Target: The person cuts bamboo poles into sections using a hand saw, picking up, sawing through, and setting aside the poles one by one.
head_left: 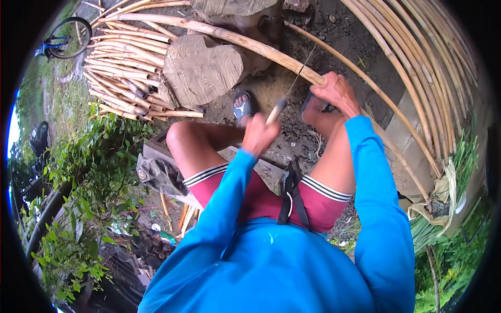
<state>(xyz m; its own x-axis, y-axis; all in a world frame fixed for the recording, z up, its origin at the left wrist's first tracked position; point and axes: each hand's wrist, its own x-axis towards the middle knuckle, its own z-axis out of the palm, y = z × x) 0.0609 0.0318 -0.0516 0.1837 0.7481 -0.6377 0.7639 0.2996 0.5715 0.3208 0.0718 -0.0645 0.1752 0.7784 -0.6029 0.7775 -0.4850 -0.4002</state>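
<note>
Tan and woody, the long curved cane pole (250, 47) looks unsevered where the thin metal blade (292, 86) crosses it, near the heart-shaped pale stump (201, 70). Shorter tan lengths (122, 68) lie stacked at left, seemingly done; long poles (407, 68) at right look uncut. The left hand (259, 134), forearm angled forward, wraps its fingers round the pale handle (274, 113); the right hand (336, 93), reaching farther, grips the pole beside the blade.

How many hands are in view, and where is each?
2: the left hand grips the handle of a bladed tool; the right hand holds a pole. No others show.
</note>
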